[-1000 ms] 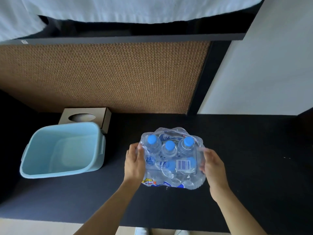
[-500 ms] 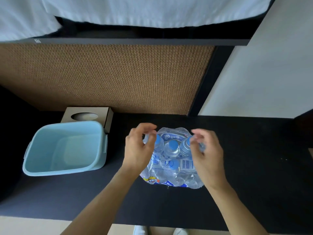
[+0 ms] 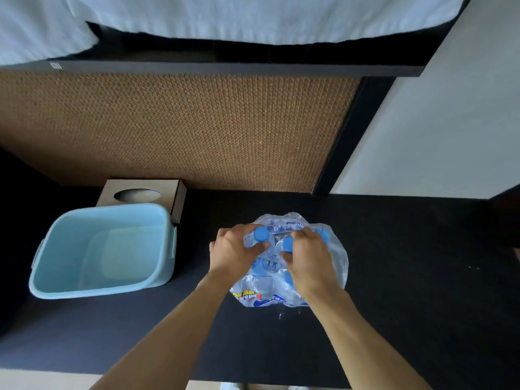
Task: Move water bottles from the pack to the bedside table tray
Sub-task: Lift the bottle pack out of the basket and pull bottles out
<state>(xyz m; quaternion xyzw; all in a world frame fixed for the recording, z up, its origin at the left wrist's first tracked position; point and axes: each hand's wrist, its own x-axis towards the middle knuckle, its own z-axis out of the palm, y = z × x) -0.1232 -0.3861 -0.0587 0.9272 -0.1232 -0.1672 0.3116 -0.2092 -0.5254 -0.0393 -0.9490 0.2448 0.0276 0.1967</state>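
Observation:
A shrink-wrapped pack of water bottles (image 3: 334, 254) with blue caps stands on the black table top (image 3: 408, 291), a little right of centre. My left hand (image 3: 235, 253) is on the pack's top left, fingers curled around a blue-capped bottle (image 3: 260, 235). My right hand (image 3: 308, 258) presses on the pack's top middle, fingers closed over the plastic wrap near another cap. A light blue tub-shaped tray (image 3: 104, 285) stands empty to the left of the pack.
A brown tissue box (image 3: 174, 192) sits behind the tray against a woven brown wall panel (image 3: 183, 130). A dark shelf edge (image 3: 225, 70) with white bedding above runs across the top. A white wall (image 3: 450, 136) is at right.
Both hands have moved from the pack's sides up onto its top and closed there. The wrap now looks more crumpled at the top.

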